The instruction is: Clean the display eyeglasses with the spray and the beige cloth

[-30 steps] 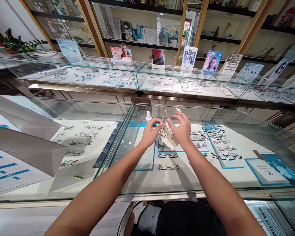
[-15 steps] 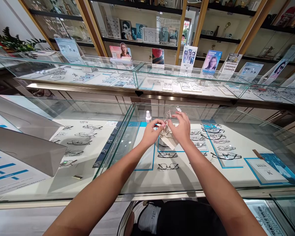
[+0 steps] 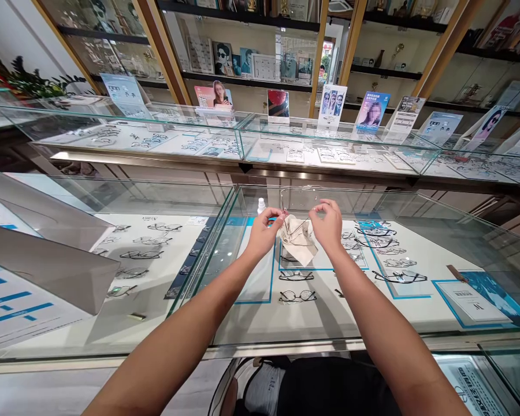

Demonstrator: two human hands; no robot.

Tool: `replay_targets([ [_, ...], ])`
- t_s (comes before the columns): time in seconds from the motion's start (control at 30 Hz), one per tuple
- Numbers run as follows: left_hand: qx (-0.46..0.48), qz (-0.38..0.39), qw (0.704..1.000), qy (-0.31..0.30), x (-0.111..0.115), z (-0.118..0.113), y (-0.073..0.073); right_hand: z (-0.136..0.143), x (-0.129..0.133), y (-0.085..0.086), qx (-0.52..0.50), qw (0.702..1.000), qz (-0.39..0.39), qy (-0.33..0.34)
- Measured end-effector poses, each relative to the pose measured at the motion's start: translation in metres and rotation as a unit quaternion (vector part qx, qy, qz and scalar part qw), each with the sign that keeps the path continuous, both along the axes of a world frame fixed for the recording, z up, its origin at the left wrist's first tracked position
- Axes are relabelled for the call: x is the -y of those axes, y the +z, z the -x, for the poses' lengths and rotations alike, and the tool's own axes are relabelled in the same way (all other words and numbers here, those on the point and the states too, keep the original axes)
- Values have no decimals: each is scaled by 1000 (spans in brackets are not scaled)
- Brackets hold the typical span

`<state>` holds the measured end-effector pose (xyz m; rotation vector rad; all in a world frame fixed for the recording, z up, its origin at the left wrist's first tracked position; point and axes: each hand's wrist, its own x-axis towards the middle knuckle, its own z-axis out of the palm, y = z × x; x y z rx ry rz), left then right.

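My left hand (image 3: 263, 231) and my right hand (image 3: 328, 224) are raised over the glass display case, fingers pinched. Between them is a pair of thin-rimmed eyeglasses (image 3: 282, 199), hard to make out against the glass; each hand appears to grip one side of it. Below and between the hands lies a crumpled beige cloth (image 3: 301, 245), with thin dark lines across its top. A small white bottle (image 3: 261, 205) stands just beyond my left hand.
Rows of eyeglasses (image 3: 297, 296) sit inside the case beneath the glass. White folded cards (image 3: 47, 271) stand at the left. A second glass counter (image 3: 242, 138) with upright signs runs across behind, with shelves (image 3: 247, 78) beyond.
My hands have moved apart, the right one shifting slightly right. The eyeglasses between them have turned and are spread wider. More of the beige cloth now shows.
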<state>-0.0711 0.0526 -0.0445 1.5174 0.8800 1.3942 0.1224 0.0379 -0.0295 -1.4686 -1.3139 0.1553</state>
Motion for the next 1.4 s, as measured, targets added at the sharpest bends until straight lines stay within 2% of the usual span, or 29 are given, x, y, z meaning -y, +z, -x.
replay_targets([
  [0.1, -5, -13, 1000, 18, 0, 1, 1, -7, -5, -1, -62, 998, 26, -19],
  [0.27, -14, -41, 993, 107, 2, 3, 5, -15, -9, -1, -139, 987, 64, -40],
  [0.37, 0, -17, 994, 112, 4, 3, 7, -16, -10, -2, -161, 981, 99, -34],
  [0.47, -14, -16, 994, 111, 6, 2, 8, -14, -7, 0, -127, 985, 98, -67],
  [0.53, -29, -25, 993, 115, 7, 2, 9, -10, -2, 4, -58, 991, 41, -109],
  [0.6, -34, -29, 992, 118, 9, 2, 10, -3, 5, 10, 19, 993, -26, -114],
  [0.7, -37, -26, 992, 117, 10, 2, 12, 9, 15, 16, 110, 992, -65, -8],
  [0.8, -38, -26, 993, 106, 11, 1, 13, 20, 21, 16, 164, 979, -44, 114],
  [0.87, -38, -26, 994, 95, 12, 0, 14, 24, 22, 13, 178, 971, -27, 160],
  [1.03, -36, -16, 997, 70, 14, -1, 16, 27, 19, 6, 182, 959, -28, 214],
  [1.27, -28, 6, 999, 24, 12, 0, 15, 25, 15, 2, 161, 955, -62, 243],
  [1.4, -9, 27, 1000, 9, 10, -1, 14, 24, 14, 1, 145, 953, -51, 262],
])
